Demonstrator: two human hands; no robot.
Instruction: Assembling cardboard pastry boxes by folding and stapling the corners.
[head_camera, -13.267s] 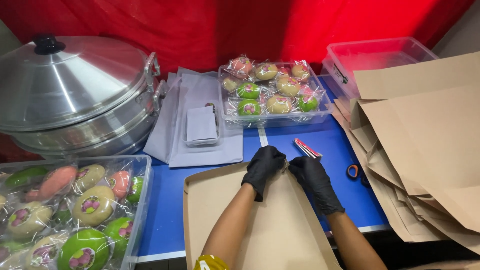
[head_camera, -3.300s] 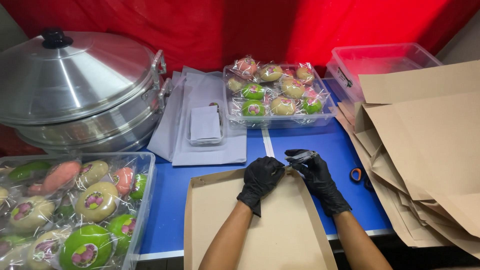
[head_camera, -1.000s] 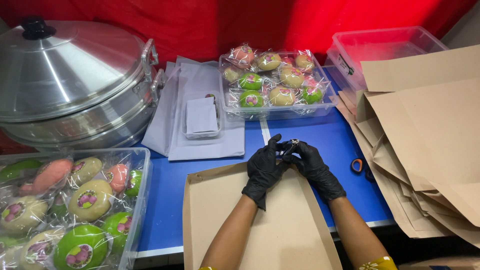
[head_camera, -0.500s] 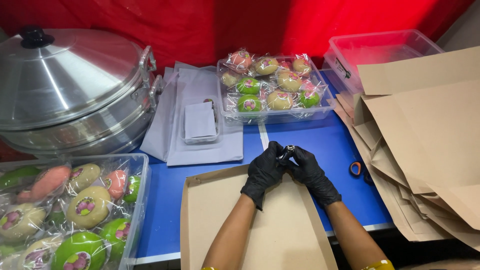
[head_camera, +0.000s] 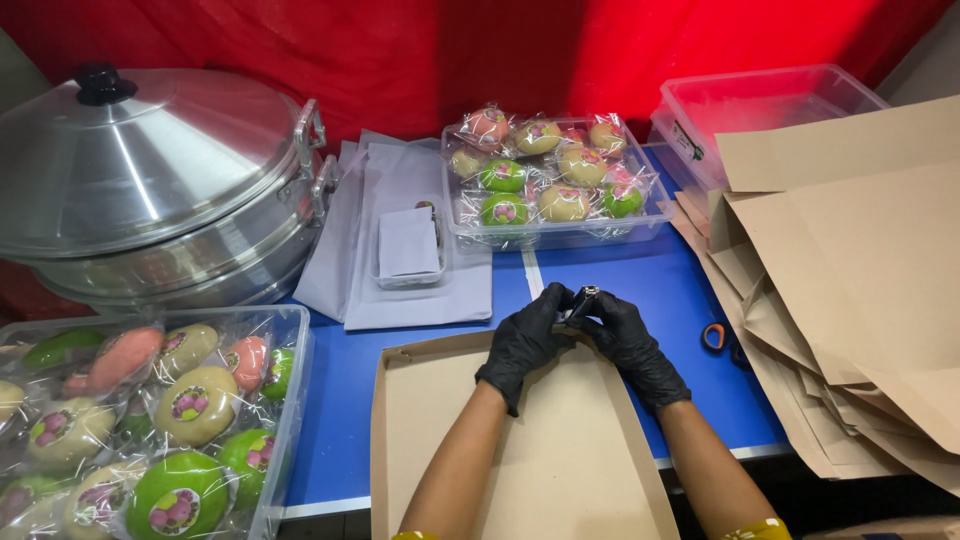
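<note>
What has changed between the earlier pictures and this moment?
Earlier both hands pressed flat on the cardboard tray. Now the left hand and right hand are raised together at its far edge, holding a small dark stapler-like tool picked up from the blue table. The steamer and pastry boxes stayed.

steamer (head_camera: 150, 190) left, tray (head_camera: 520, 450) front
</note>
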